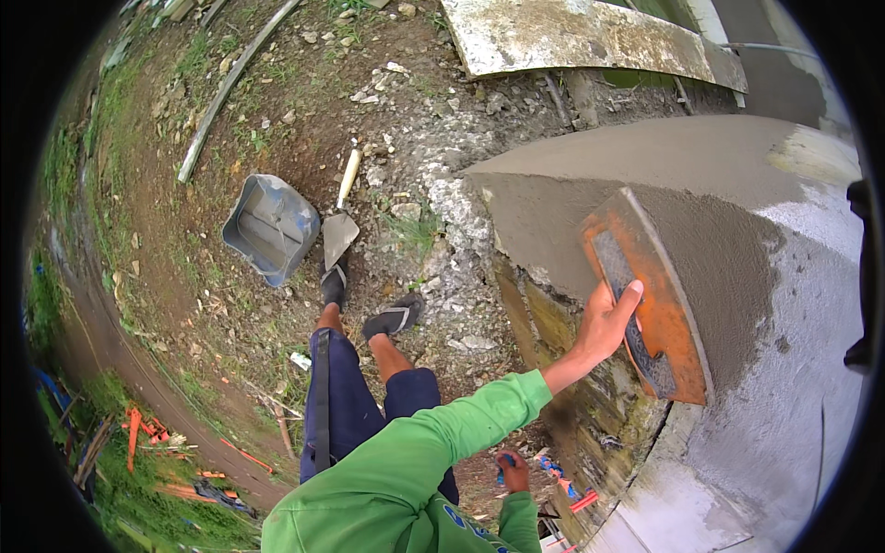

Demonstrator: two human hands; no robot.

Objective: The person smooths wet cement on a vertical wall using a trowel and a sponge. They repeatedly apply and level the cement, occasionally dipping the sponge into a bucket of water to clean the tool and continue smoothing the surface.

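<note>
My left arm, in a green sleeve, reaches to the right across the view. The left hand (606, 318) is closed round the dark handle of an orange plastering float (675, 336) with a worn, smeared face. The float lies against or just over wet grey mortar (733, 276) on the slab's side; its underside is hidden. My right hand (513, 472) is low at the bottom, fingers curled round a small blue thing I cannot make out. A pointing trowel (339, 235) with a pale handle lies on the ground, its blade beside a cut-open grey-blue bucket (251, 189).
Smooth grey mortar (645, 147) covers the slab's top. A pale board (590, 37) lies behind it. Stony soil (304, 101) spreads left, with a long wooden strip (230, 92). Orange scraps (138, 429) lie at the lower left. My sandalled feet (392, 318) stand near the bucket.
</note>
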